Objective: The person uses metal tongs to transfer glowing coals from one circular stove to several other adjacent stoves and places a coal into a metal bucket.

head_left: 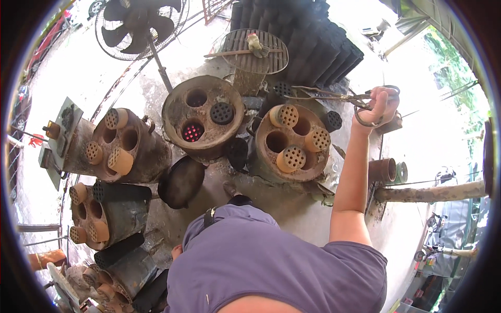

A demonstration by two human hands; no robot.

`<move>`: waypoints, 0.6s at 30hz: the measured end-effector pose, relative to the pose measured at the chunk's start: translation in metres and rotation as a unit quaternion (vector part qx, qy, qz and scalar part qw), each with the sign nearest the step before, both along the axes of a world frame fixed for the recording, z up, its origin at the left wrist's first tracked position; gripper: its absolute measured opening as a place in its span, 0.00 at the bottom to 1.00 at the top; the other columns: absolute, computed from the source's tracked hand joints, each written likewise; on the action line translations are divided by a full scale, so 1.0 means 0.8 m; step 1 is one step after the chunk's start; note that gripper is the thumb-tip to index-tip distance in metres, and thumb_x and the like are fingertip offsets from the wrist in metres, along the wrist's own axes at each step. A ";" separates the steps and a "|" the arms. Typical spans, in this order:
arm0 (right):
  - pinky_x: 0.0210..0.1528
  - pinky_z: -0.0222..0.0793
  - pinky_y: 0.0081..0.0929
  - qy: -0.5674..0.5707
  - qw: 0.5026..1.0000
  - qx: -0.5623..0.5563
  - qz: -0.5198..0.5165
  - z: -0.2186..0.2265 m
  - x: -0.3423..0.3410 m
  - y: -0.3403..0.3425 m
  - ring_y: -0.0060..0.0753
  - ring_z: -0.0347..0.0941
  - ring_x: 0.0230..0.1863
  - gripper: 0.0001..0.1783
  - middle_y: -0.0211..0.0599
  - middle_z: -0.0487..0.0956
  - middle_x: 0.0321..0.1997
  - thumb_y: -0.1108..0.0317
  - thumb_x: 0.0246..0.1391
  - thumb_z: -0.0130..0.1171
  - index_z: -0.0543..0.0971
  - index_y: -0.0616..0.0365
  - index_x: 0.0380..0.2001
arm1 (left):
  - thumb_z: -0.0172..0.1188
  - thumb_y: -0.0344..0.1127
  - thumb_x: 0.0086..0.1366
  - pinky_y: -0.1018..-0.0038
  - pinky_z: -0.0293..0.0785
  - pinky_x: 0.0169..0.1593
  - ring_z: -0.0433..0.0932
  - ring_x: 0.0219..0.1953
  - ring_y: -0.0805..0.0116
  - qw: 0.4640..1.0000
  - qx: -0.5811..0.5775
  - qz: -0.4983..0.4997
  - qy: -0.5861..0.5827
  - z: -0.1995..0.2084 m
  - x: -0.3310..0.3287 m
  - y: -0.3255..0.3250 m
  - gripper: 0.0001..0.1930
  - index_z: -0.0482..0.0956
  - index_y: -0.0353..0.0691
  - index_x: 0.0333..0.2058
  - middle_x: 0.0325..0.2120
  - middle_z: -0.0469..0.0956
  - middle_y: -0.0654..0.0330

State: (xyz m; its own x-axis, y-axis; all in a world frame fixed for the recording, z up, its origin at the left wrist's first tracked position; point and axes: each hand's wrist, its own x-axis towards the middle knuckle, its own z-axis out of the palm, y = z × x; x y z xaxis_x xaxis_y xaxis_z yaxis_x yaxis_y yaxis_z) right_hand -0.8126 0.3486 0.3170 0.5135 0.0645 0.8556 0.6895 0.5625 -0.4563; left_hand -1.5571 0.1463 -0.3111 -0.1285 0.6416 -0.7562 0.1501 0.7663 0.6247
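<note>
A pale, worn floor [300, 211] spreads beneath the stoves, washed out by glare toward the edges. The metal tongs [350, 98] are at the upper right of the frame; your right hand [379, 107] is wrapped around their looped handles. Their long arms run leftward from your fingers, tips near the rear of the right-hand clay stove [289, 136]; whether they touch anything is unclear. That reach likely spares your skin the heat. Tan perforated briquettes [291, 158] sit raised around the holes there, perhaps for easy gripping. In the middle stove [206, 122], a red-glowing briquette [193, 132] sits within its hole. An upright fan [138, 26] occupies the upper left. Your left hand's finger state can't be told.
</note>
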 end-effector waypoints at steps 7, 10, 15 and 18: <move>0.29 0.56 0.16 0.034 0.999 -0.001 0.042 -0.021 0.058 0.030 0.19 0.58 0.25 0.18 0.32 0.65 0.23 0.60 0.45 0.56 0.64 0.62 0.29 | 0.50 0.28 0.52 0.75 0.71 0.30 0.74 0.26 0.68 0.998 -0.010 0.055 -0.006 0.184 0.143 0.116 0.14 0.73 0.31 0.39 0.26 0.75 0.54; 0.28 0.56 0.16 0.037 0.997 -0.024 0.061 -0.016 0.077 0.053 0.18 0.58 0.24 0.18 0.31 0.65 0.22 0.60 0.44 0.57 0.65 0.62 0.30 | 0.50 0.27 0.51 0.74 0.72 0.30 0.74 0.27 0.67 0.998 -0.005 0.063 -0.002 0.289 0.221 0.153 0.15 0.71 0.31 0.40 0.26 0.75 0.53; 0.28 0.57 0.17 0.097 0.986 -0.113 0.077 0.003 0.148 0.144 0.19 0.59 0.23 0.16 0.29 0.65 0.21 0.59 0.42 0.57 0.70 0.61 0.29 | 0.52 0.27 0.50 0.74 0.72 0.32 0.75 0.28 0.67 0.999 0.014 0.017 0.045 0.274 0.235 0.150 0.15 0.72 0.32 0.39 0.26 0.76 0.54; 0.27 0.55 0.15 0.125 0.969 -0.213 -0.010 0.014 0.167 0.215 0.17 0.58 0.22 0.12 0.27 0.64 0.18 0.63 0.43 0.56 0.68 0.60 0.24 | 0.54 0.28 0.50 0.76 0.71 0.33 0.74 0.29 0.70 0.993 0.030 -0.042 0.110 0.248 0.223 0.137 0.14 0.75 0.31 0.37 0.27 0.76 0.56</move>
State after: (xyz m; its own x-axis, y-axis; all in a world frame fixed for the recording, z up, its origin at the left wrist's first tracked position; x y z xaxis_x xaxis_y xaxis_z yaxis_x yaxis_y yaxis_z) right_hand -0.6786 0.5204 0.3284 0.7054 0.3730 0.6028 0.5365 0.2749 -0.7979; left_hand -1.3786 0.2560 -0.1130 -0.2306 0.6998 -0.6761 0.3498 0.7080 0.6135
